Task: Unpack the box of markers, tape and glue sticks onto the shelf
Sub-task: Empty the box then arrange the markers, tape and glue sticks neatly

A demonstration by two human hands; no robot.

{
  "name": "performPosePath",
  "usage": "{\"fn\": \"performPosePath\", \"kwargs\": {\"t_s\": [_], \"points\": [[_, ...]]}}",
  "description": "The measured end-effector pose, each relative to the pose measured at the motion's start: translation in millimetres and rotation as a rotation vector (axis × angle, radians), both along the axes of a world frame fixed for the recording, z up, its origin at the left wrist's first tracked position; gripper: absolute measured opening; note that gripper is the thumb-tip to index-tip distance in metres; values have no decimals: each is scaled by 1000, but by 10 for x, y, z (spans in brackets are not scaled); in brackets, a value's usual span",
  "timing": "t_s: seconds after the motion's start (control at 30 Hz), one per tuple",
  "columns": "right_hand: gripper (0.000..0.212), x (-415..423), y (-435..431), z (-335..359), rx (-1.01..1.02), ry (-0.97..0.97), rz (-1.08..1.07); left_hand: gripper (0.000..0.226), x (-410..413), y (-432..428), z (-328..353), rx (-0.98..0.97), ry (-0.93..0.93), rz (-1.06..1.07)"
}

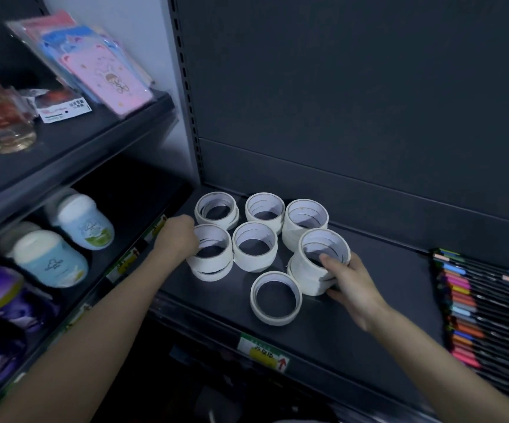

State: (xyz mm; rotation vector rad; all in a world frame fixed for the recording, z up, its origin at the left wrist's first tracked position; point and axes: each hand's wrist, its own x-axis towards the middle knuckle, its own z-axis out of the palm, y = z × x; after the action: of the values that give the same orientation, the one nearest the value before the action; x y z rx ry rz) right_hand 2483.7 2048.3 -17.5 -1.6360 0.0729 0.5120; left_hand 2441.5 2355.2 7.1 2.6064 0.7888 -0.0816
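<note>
At the near edge of the shelf (210, 303), a single roll of tape (276, 297) lies flat and alone. Just behind it, to the right, our right hand (349, 285) holds the right stack (317, 264) of rolls. The thumb goes inside the top ring and the fingers wrap the outer wall low down, so this grip is closed on the stack. On the left, our left hand (180, 236) touches the side of the left stack (210, 253). Its fingers are hidden, so we cannot tell if this grip pinches or only presses. Between them stands a middle stack (254, 247), and three far stacks (265, 209) stand in a row near the back panel. The markers (485, 306) lie well apart at the right. We judge that the step is to straighten the stacks. We should push low and slowly, because the upper rolls sit a little off centre and could slide off.
</note>
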Motion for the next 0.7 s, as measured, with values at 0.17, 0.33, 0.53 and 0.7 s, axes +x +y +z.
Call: {"fn": "performPosePath", "kwargs": {"t_s": [0.17, 0.33, 0.53, 0.7], "points": [[36, 17, 23, 7, -13, 12, -47, 14, 58, -72, -23, 100, 57, -5], [39, -30, -7, 67, -42, 16, -53, 12, 56, -46, -34, 30, 11, 27], [42, -308, -70, 293, -430, -732, -162, 47, -71, 55, -146, -186, -119, 128], [12, -423, 117, 315, -477, -1111, 407, 49, -106, 120, -265, -235, -210, 136]]}}
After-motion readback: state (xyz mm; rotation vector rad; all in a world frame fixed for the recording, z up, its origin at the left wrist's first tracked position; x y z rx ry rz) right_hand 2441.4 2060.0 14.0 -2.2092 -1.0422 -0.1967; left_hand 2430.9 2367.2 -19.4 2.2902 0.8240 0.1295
